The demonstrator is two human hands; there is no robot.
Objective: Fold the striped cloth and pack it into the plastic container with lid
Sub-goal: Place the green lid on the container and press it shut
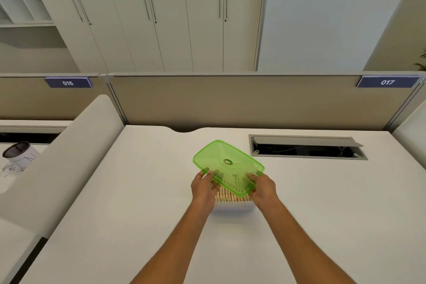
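Observation:
A translucent green lid (227,163) with a small oval sticker hangs tilted over the clear plastic container (232,206) on the white desk. My left hand (204,188) grips the lid's near left edge and my right hand (262,188) grips its near right corner. The striped cloth (227,196), cream with red-brown stripes, lies folded inside the container and shows under and through the lid. Most of the container is hidden by the lid and my hands.
The white desk (143,191) spreads all round the container. An open cable hatch (306,146) sits at the back right. A beige partition (230,101) closes the far edge, and a white divider (69,157) bounds the left side.

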